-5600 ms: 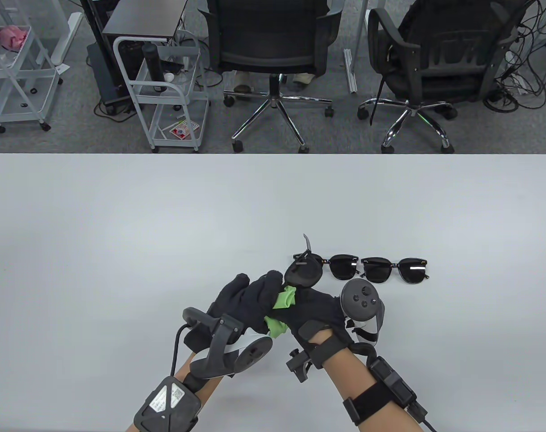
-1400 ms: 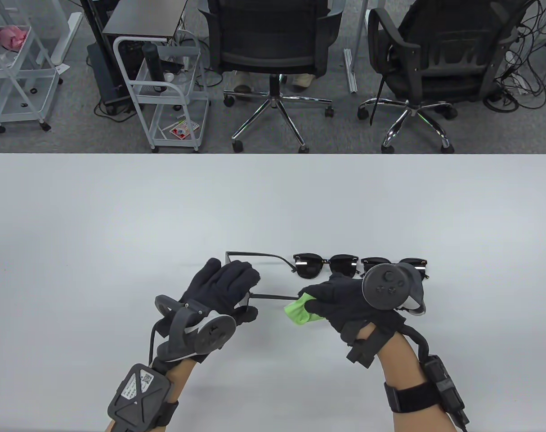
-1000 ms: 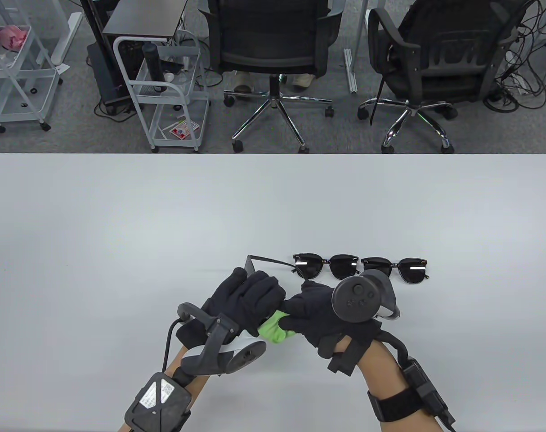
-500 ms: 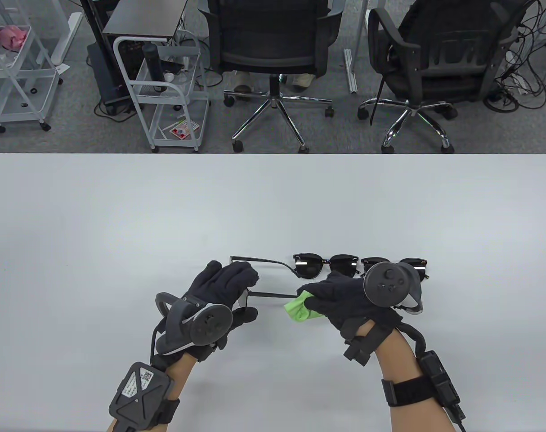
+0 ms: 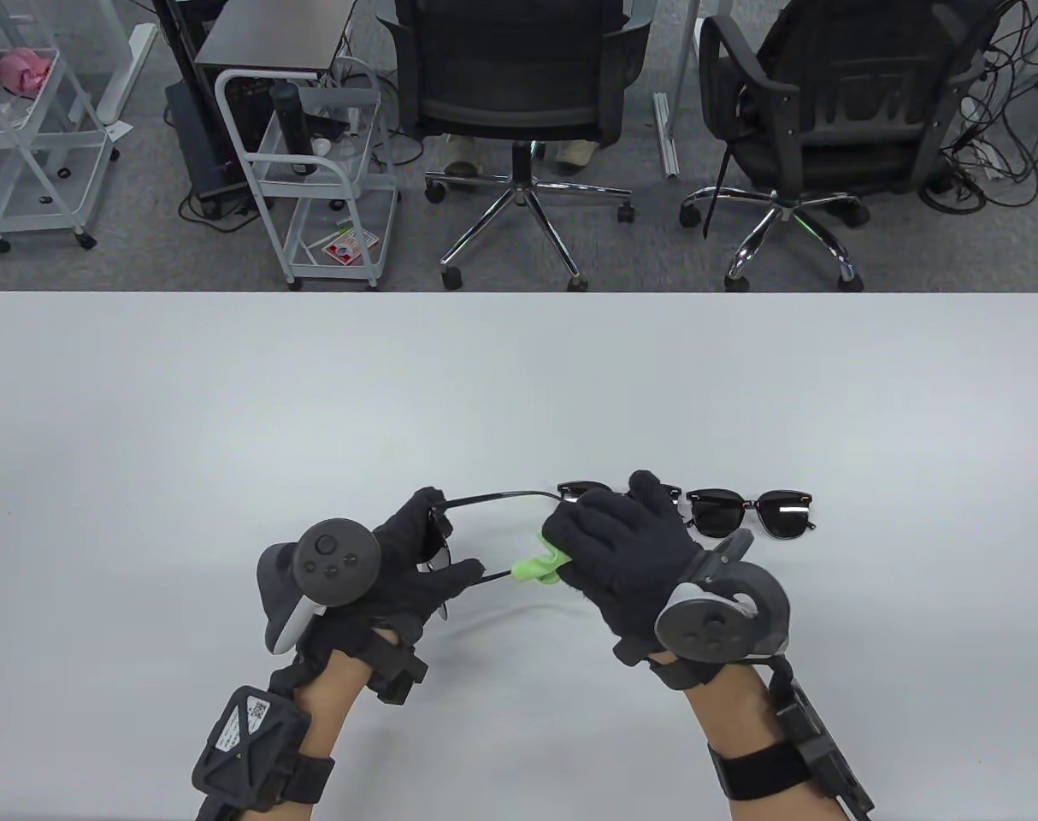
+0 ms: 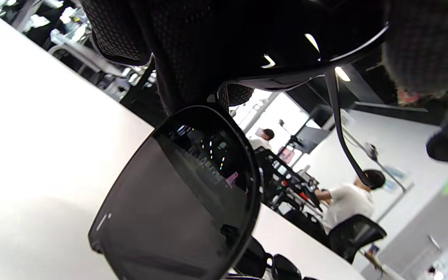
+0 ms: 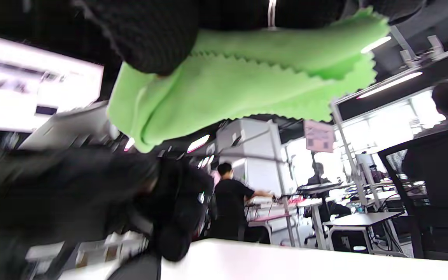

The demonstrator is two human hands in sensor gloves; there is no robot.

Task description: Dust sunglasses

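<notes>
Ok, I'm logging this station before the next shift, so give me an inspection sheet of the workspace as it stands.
Surface: white table, bare apart from the job's things.
Job's things: held sunglasses lifted off the table, temples open; green cloth wrapped on the nearer temple; two more pairs, middle sunglasses partly hidden and right sunglasses, lie folded in a row.
Clutter: nothing seen on the table.
Hands: left hand grips the held pair at its front; right hand pinches the cloth.
Cables: a lead runs from the right forearm; tangled floor cables far right.
Surroundings: two office chairs, white carts, people at desks beyond.
</notes>
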